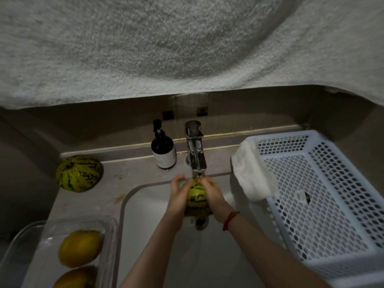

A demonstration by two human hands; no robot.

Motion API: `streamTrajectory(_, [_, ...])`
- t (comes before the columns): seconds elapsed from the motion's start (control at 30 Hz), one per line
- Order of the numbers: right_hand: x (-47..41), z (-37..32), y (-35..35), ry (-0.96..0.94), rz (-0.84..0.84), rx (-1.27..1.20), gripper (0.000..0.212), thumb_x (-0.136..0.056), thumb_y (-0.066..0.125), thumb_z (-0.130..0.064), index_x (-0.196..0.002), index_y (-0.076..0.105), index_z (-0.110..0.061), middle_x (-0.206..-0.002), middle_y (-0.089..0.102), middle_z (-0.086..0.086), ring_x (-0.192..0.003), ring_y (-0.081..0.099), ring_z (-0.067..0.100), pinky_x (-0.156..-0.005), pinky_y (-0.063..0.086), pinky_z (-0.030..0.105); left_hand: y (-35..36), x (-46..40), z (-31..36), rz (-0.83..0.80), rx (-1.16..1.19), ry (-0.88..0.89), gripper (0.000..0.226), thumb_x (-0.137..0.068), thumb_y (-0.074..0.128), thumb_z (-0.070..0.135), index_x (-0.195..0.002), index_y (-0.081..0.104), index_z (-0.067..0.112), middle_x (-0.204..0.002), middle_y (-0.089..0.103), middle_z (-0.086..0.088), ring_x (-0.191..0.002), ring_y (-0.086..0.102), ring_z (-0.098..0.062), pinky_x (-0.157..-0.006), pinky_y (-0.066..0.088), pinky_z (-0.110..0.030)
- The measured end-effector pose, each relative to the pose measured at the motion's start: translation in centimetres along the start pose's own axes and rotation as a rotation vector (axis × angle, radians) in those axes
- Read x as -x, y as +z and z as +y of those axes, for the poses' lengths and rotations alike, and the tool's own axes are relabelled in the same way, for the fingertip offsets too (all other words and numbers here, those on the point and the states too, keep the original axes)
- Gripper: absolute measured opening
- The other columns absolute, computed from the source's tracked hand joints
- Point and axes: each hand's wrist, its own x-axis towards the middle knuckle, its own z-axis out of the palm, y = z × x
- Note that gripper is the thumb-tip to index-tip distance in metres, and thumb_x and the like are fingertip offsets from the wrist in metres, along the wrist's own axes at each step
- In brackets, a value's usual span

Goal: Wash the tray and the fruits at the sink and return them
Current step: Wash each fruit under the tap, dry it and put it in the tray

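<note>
Both hands, the left hand [178,197] and the right hand [212,196], are clamped around a striped melon [196,197] held under the tap [196,150], above the sink [145,235] drain. A second striped melon [79,173] is left on the counter [124,175] to the left of the tap; two yellow fruits [79,248] are kept in a clear tray [110,225] nearer, left of the sink. With wet skin, the melon could be lost from the grip and bruised in the basin.
</note>
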Motion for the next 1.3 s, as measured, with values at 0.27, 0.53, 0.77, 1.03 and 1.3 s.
streamTrajectory(0.27, [0.8, -1.1, -0.5, 0.269, -0.122, -0.189, 0.039, -0.097, 0.036, -0.046, -0.110, 0.058, -0.016, -0.099, 0.062, 0.015, -0.086, 0.062, 0.028, -0.066, 0.053, 0.035, 0.6, 0.2, 0.2, 0.009, -0.171, 0.182, 0.028, -0.087, 0.065, 0.023, -0.113, 0.057, 0.022, -0.106, 0.060, -0.007, -0.097, 0.061, -0.023, -0.078, 0.056, -0.031])
streamTrajectory(0.53, [2.1, -0.1, -2.5, -0.702, -0.294, 0.556, 0.039, -0.080, 0.073, -0.014, -0.115, 0.059, -0.023, -0.115, 0.053, 0.001, -0.103, 0.052, -0.001, -0.091, 0.041, 0.012, 0.3, -0.9, 0.0, 0.020, 0.017, -0.489, 0.062, -0.090, 0.036, 0.063, -0.119, 0.057, 0.012, -0.114, 0.061, -0.020, -0.103, 0.058, -0.033, -0.082, 0.052, -0.042])
streamTrajectory(0.77, [0.9, -0.5, -1.3, -0.366, -0.033, 0.342, 0.012, -0.085, 0.066, -0.018, -0.088, 0.068, -0.007, -0.090, 0.066, 0.014, -0.089, 0.063, 0.028, -0.083, 0.052, 0.039, 0.2, -1.2, -0.5, -0.124, 0.163, -0.426, 0.061, -0.090, 0.043, 0.059, -0.129, 0.054, 0.013, -0.123, 0.060, -0.018, -0.110, 0.059, -0.032, -0.083, 0.052, -0.042])
streamTrajectory(1.03, [0.1, -0.8, -0.2, 0.041, -0.022, -0.041, 0.025, -0.094, 0.050, -0.025, -0.084, 0.066, -0.009, -0.085, 0.065, 0.012, -0.082, 0.063, 0.026, -0.068, 0.054, 0.031, -1.2, 0.9, -1.1, -0.169, 0.072, 0.040, 0.046, -0.077, 0.068, 0.040, -0.121, 0.054, 0.032, -0.119, 0.060, -0.010, -0.105, 0.062, -0.030, -0.076, 0.057, -0.047])
streamTrajectory(1.3, [1.5, 0.6, -0.7, -0.155, -0.193, -0.095, 0.022, -0.094, 0.052, -0.022, -0.116, 0.054, -0.023, -0.113, 0.061, 0.010, -0.105, 0.062, 0.025, -0.088, 0.054, 0.043, 0.1, 0.4, 0.7, 0.048, 0.006, -0.068, 0.016, -0.089, 0.057, 0.042, -0.099, 0.059, 0.029, -0.106, 0.061, -0.009, -0.092, 0.062, -0.025, -0.071, 0.057, -0.042])
